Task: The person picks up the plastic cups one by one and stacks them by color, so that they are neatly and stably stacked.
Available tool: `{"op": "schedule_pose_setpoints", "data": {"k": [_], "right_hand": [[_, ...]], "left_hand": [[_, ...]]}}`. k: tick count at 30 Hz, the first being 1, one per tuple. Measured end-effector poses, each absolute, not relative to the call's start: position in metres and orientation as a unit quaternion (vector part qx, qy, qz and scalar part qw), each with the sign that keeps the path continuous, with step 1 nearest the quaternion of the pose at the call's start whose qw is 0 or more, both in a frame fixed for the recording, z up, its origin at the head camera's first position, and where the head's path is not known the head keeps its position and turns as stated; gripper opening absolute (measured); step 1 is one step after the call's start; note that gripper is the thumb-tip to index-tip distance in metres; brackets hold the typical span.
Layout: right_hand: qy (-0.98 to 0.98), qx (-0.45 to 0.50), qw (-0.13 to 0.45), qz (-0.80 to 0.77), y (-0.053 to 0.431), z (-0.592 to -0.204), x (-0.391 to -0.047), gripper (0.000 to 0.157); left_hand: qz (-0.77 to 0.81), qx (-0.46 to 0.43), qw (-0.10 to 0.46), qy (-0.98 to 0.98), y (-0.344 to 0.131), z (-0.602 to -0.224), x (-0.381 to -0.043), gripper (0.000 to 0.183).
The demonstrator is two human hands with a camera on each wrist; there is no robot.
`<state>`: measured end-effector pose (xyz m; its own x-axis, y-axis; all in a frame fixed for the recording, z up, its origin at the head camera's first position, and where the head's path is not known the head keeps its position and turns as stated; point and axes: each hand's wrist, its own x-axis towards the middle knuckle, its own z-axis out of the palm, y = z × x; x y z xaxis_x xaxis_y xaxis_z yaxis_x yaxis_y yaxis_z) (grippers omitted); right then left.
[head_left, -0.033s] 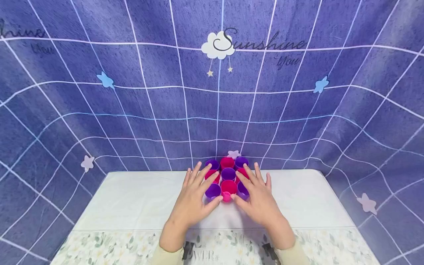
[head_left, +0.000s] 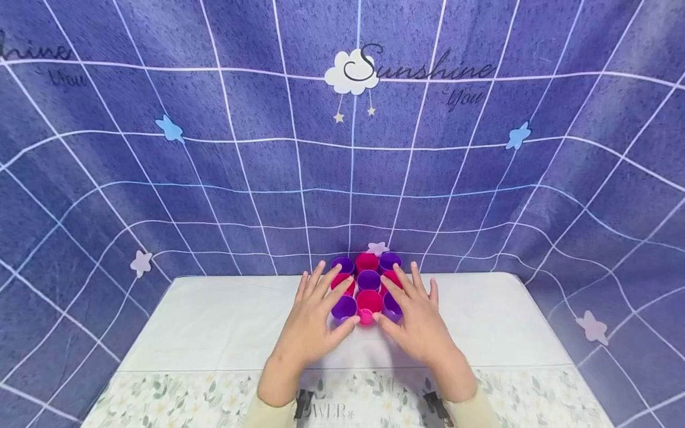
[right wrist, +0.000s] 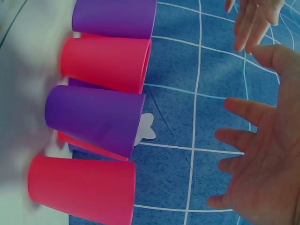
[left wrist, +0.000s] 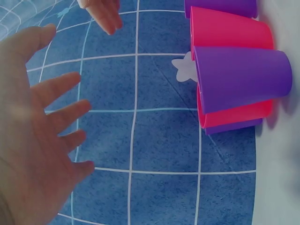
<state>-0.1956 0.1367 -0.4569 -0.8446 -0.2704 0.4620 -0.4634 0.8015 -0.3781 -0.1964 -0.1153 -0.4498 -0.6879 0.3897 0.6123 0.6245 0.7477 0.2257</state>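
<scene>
Several plastic cups stand upright, mouths up, close together in rows near the back of the table, purple and pink alternating. A purple cup is in the middle, with a pink cup in front of it. My left hand hovers over the left side of the group, fingers straight and spread. Over the right side my right hand mirrors it. Both wrist views show the palms apart from the cups, holding nothing; a purple cup and a pink cup stand nearest there. The hands partly hide the outer cups in the head view.
White cloth covers the table, with a floral band along the front. A blue grid-patterned curtain rises right behind the cups and along both sides.
</scene>
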Motion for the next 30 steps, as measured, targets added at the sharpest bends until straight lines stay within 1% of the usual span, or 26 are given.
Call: {"op": "schedule_pose_setpoints", "data": {"k": [5,9,14,18,23,26,30], "right_hand": [[-0.929,0.194,0.196,0.248,0.138,-0.456,-0.199,0.072],[-0.931,0.183,0.185,0.256,0.140,-0.459,-0.199,0.072],[-0.934,0.172,0.163,0.268,0.144,-0.462,-0.200,0.076],[-0.936,0.159,0.135,0.284,0.150,-0.461,-0.203,0.084],[-0.943,0.137,0.107,0.282,0.161,-0.464,-0.209,0.091],[-0.948,0.125,0.095,0.276,0.168,-0.467,-0.212,0.091],[-0.956,0.105,0.077,0.264,0.174,-0.472,-0.216,0.089]], "left_hand": [[-0.217,-0.275,0.271,-0.897,-0.116,-0.449,-0.197,0.071],[-0.227,-0.269,0.251,-0.902,-0.118,-0.451,-0.197,0.072],[-0.236,-0.257,0.226,-0.909,-0.121,-0.453,-0.197,0.074],[-0.250,-0.253,0.212,-0.910,-0.123,-0.455,-0.198,0.076],[-0.275,-0.237,0.176,-0.915,-0.126,-0.459,-0.199,0.078],[-0.292,-0.231,0.158,-0.915,-0.128,-0.461,-0.201,0.079],[-0.307,-0.231,0.153,-0.910,-0.130,-0.463,-0.203,0.080]]}}
